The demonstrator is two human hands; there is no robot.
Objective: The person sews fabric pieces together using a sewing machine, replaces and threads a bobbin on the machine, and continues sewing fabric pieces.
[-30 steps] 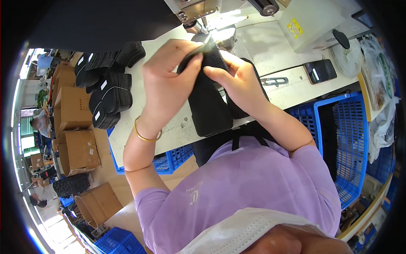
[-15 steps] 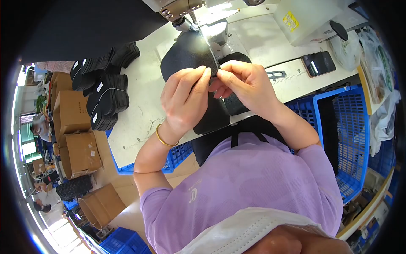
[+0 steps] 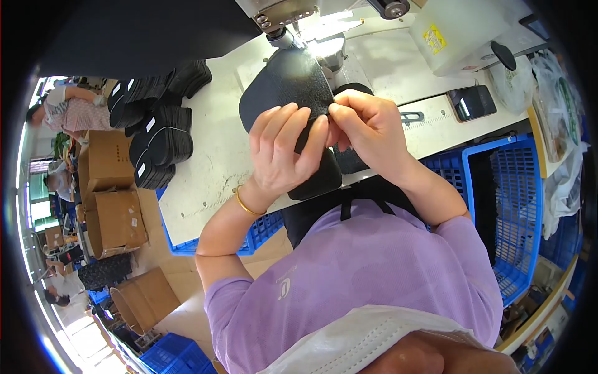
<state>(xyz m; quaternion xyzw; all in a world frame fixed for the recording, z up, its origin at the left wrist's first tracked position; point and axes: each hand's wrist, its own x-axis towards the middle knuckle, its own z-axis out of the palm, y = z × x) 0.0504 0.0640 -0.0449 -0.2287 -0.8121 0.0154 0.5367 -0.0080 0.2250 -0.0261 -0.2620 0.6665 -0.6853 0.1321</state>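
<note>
A black fabric piece with rounded corners lies under the lit head of a sewing machine. My right hand pinches the near right edge of this piece between thumb and fingertips. Beside it, my left hand has its fingers bent onto the near edge, the thumb close to my right fingertips; the exact grip is partly hidden. More black pieces lie at the table's front edge, below my hands. A gold bangle circles my left wrist.
Tied stacks of black pieces sit on the left of the white table. A phone lies at right, near a plastic bag. Blue crates stand below. Cardboard boxes and co-workers are at far left.
The view has shifted slightly. My left thumb and fingertips have spread a little apart on the black piece, while my right hand keeps its pinch. A co-worker has come into view at far left.
</note>
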